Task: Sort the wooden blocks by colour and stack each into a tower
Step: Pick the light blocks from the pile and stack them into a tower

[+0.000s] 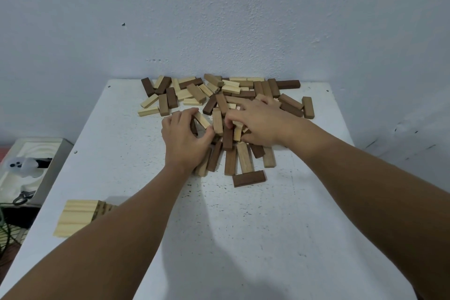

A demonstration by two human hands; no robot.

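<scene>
A heap of wooden blocks in pale, mid-brown and dark-brown wood lies at the far end of the white table. My left hand is in the heap's near side, its fingers and thumb curled round a pale block. My right hand lies over the heap's middle, fingers curled down among the blocks; what it holds, if anything, is hidden. A low stack of pale blocks stands at the table's near left, partly behind my left forearm. A dark block lies alone nearest me.
The table's far edge meets a blue-grey wall. Left of the table, lower down, sits a white moulded tray holding a small white figure and a metal clip. Green cord shows at the far left edge.
</scene>
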